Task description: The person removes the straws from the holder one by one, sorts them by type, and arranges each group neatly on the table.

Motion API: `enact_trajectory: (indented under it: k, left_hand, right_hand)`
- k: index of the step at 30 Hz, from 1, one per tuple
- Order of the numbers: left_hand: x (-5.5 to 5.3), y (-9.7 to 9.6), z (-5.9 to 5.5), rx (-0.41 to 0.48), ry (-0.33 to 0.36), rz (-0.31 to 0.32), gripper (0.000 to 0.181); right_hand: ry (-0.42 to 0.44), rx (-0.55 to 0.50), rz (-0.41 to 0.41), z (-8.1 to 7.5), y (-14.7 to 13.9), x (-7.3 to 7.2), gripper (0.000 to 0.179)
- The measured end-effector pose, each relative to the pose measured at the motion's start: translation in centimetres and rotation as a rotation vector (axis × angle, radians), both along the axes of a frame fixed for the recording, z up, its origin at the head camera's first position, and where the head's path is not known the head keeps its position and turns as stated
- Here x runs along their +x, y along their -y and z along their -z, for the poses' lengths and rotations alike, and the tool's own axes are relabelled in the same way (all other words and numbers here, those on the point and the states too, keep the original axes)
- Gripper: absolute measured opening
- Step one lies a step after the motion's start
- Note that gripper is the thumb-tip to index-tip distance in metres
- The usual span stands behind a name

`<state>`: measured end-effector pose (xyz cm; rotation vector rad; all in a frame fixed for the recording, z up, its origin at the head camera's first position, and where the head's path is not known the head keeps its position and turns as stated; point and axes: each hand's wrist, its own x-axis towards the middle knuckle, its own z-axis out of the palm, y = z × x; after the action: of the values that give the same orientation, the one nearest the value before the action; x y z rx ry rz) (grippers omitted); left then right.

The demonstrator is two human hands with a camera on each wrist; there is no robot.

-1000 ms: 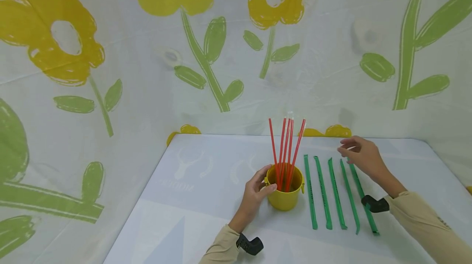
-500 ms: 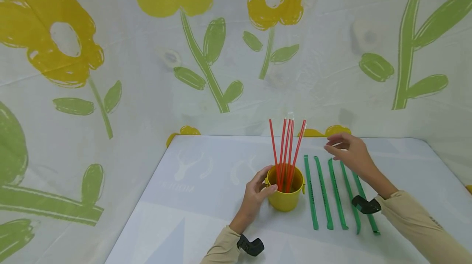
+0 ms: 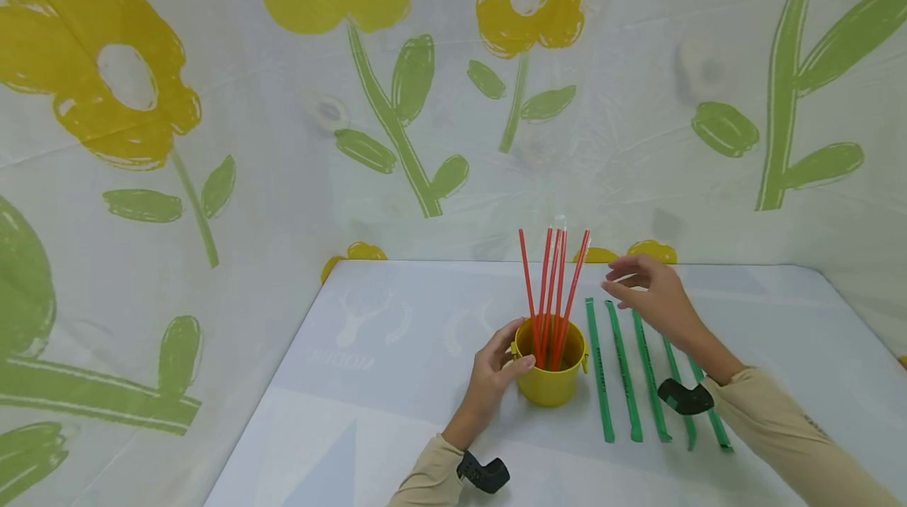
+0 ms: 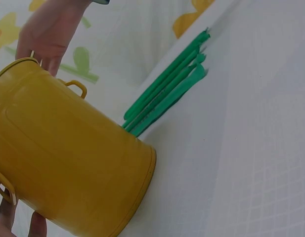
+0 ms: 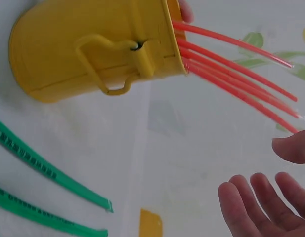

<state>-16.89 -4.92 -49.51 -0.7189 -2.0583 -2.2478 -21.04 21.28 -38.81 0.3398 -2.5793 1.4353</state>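
Gripping the yellow bucket at its left side, the left hand holds it upright on the worktop, with red straws standing in it. Right of the bucket lie five slim green packets; the right hand, fingers loosely bent, hovers over them holding nothing.

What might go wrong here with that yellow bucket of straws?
The red straws rise well above the bucket, so the fingers of the right hand, near their tops, could knock them. The left hand holds the bucket from one side, so a bump might tip it. The black wristband appears over the green sticks and may nudge them.
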Motion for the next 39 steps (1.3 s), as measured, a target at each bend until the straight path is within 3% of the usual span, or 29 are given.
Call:
enact_trajectory:
  k: [4, 10, 18, 27, 32, 39]
  left_hand:
    - [0.1, 0.0, 0.0, -0.002, -0.001, -0.002, 0.054]
    - [0.0, 0.0, -0.1, -0.001, -0.007, -0.002, 0.056]
    - [0.1, 0.0, -0.1, -0.01, -0.002, -0.01, 0.054]
    - [1.3, 0.1, -3.0, -0.01, 0.012, 0.013, 0.054]
    - [1.5, 0.3, -3.5, -0.024, 0.056, 0.035, 0.055]
    - [1.4, 0.3, -3.5, -0.029, 0.065, 0.044, 0.056]
  right_hand:
    - [0.005, -0.035, -0.014, 0.1, 0.7, -0.1, 0.041]
    - [0.043, -0.171, -0.043, 0.3, 1.9, -0.3, 0.04]
    - [0.083, -0.276, 0.001, 0.8, 4.0, -0.3, 0.042]
    - [0.091, -0.407, 0.036, 1.3, 5.1, -0.1, 0.041]
    - [0.073, -0.44, 0.032, 1.6, 5.4, -0.1, 0.041]
    - [0.059, -0.457, 0.053, 1.2, 5.5, -0.1, 0.036]
